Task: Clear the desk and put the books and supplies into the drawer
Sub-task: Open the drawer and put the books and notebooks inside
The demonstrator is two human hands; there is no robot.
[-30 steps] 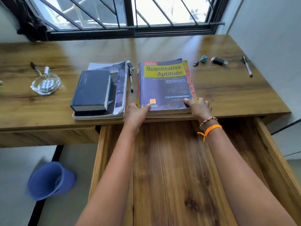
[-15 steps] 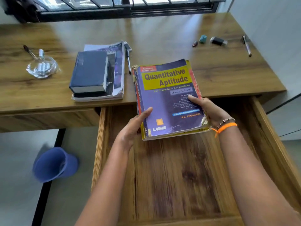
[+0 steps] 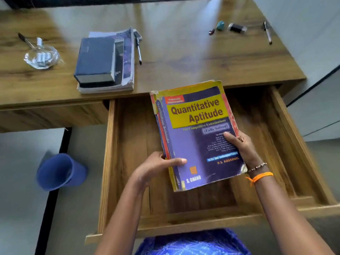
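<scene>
Both hands hold the purple-and-yellow Quantitative Aptitude book (image 3: 197, 135) over the open drawer (image 3: 108, 162): my left hand (image 3: 156, 167) grips the spine edge near the lower corner, thumb lying across the cover, while my right hand (image 3: 242, 146) grips the opposite long edge, thumb pressed on the printed cover and fingers hidden beneath. What I hold looks like a small stack, with a second yellow-edged volume showing under the top one. Its upper end reaches the front edge of the desk (image 3: 184, 52); its lower end hangs above the bare wooden floor of the drawer, and I cannot tell whether it touches. On the desk, to the left, a dark blue book (image 3: 95, 59) lies on top of a larger pale paperback (image 3: 127, 57), with a pen (image 3: 138, 50) just beside them. Farther left stands a glass dish (image 3: 42, 57) holding small pale items, another pen (image 3: 25, 40) near it. At the far right lie a teal eraser (image 3: 220, 25), a small dark cylinder (image 3: 237, 27) and a third pen (image 3: 267, 32). A blue bin (image 3: 60, 172) sits on the floor.
</scene>
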